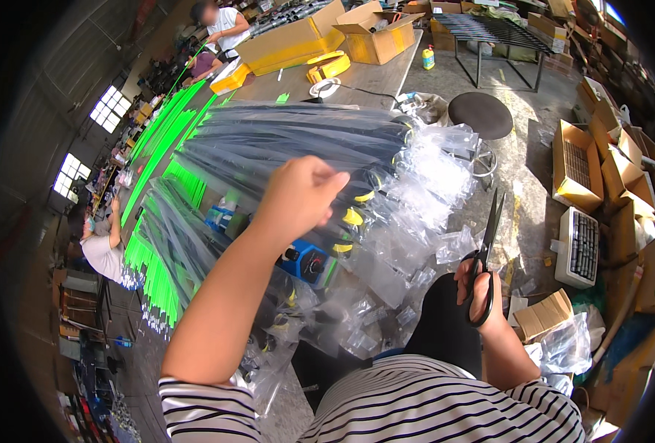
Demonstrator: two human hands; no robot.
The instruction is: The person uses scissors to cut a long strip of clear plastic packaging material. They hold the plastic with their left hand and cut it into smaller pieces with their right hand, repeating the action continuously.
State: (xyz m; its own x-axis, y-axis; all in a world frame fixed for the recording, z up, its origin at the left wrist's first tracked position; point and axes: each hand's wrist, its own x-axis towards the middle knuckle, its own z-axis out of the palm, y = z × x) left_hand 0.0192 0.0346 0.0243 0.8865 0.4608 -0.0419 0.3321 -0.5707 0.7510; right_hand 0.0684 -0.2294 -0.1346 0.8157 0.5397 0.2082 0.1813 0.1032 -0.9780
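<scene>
R hand (482,295) grips blk scissors (488,240), L hand (303,192) curled nr plastic bags (283,136), can't tell hold; btl label (428,58) illegible.

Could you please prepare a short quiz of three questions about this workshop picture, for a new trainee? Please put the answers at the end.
1. Which hand holds the black scissors? A) left B) right C) both
2. True or false: the left hand wears a glove.
3. Fill the gap: the long, thin strips toward the left of the picture are bright ____.

Key:
1. B, the right hand.
2. False; it is bare.
3. Green.
</scene>
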